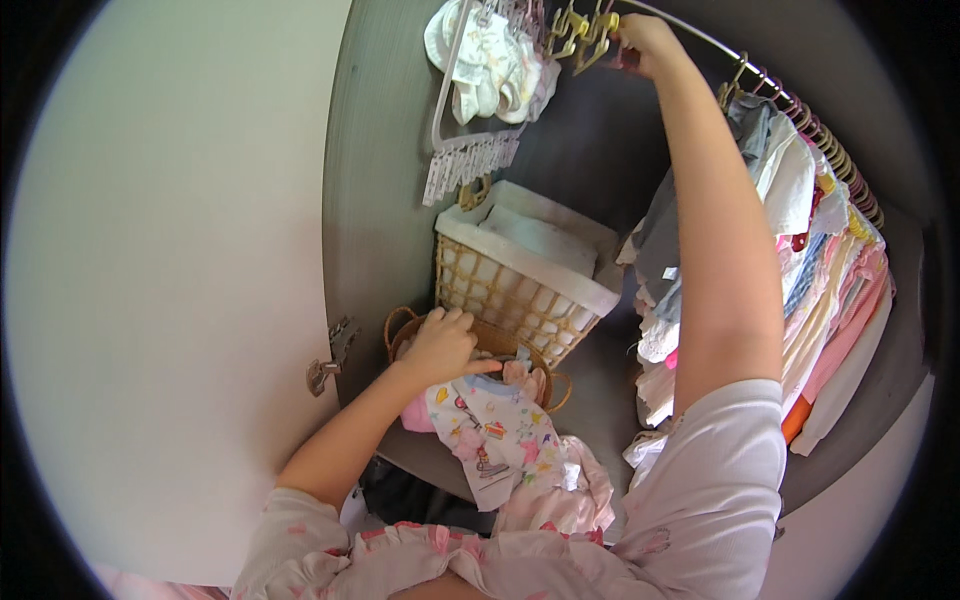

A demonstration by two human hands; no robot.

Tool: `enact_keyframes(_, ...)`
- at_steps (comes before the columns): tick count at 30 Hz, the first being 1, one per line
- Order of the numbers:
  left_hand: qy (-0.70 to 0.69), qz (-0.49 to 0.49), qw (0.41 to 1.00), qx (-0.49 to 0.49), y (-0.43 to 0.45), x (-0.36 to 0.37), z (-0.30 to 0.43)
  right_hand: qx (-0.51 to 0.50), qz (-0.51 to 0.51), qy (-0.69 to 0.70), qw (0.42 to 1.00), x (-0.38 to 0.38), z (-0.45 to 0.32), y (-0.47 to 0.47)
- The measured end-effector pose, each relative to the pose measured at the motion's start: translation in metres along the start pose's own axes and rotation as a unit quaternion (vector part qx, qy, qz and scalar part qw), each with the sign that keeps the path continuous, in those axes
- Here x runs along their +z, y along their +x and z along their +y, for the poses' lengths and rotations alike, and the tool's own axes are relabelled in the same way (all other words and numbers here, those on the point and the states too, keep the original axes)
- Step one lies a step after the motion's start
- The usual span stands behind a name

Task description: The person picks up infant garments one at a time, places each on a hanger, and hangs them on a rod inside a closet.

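My right hand (646,43) is raised to the wardrobe rail (694,31), beside several gold-coloured hangers (585,34). Its fingertips are partly hidden, so its grip is unclear. Low on the left, my left hand (442,349) rests over a small oval woven basket (555,367) with loop handles. Its thumb side lies by the blue neckline of a white printed child's garment (499,427), which drapes over the basket's front. Whether the fingers pinch the cloth cannot be seen. A pale pink garment (589,487) lies just below the printed one.
A lined rope basket (517,292) holding folded white cloth stands behind the small one. Small white garments (491,64) hang at upper left above a clip hanger (472,161). Many children's clothes (825,247) fill the rail at right. A pale door (187,300) with a metal hinge (324,373) borders the left.
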State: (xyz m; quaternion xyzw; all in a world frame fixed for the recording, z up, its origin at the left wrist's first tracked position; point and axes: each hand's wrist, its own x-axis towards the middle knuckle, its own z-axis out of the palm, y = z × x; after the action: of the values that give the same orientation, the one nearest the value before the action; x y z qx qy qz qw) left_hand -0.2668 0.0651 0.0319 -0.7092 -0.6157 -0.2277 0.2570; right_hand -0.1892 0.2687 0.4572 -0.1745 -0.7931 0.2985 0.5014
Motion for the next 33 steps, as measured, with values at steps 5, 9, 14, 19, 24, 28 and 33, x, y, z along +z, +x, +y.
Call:
enact_keyframes(5, -0.007, 0.006, 0.996, -0.092, -0.013, 0.007, -0.008, -0.013, 0.088, 0.098, 0.991, -0.024, 0.003, -0.027)
enact_keyframes(9, -0.186, -0.018, 0.958, -0.217, -0.019, 0.015, -0.02, -0.055, 0.144, 0.085, 0.984, -0.042, 0.02, -0.146)
enact_keyframes(14, -0.292, 0.023, 0.912, -0.288, -0.031, -0.01, -0.021, -0.025, 0.076, -0.006, 0.997, -0.047, 0.09, -0.325)
enact_keyframes(19, -0.424, 0.097, 0.871, -0.229, -0.004, -0.021, -0.002, 0.059, -0.052, 0.003, 0.997, -0.074, 0.122, -0.407)
enact_keyframes(24, -0.435, 0.147, 0.875, -0.153, 0.007, -0.028, 0.006, 0.101, -0.049, 0.024, 0.993, -0.097, 0.124, -0.42)
enact_keyframes(28, -0.432, 0.13, 0.878, -0.156, 0.013, -0.035, 0.016, 0.101, -0.078, 0.014, 0.992, -0.095, 0.123, -0.43)
enact_keyframes(33, -0.345, 0.102, 0.926, -0.112, 0.022, -0.045, 0.022, 0.091, -0.086, 0.01, 0.992, -0.098, 0.12, -0.433)
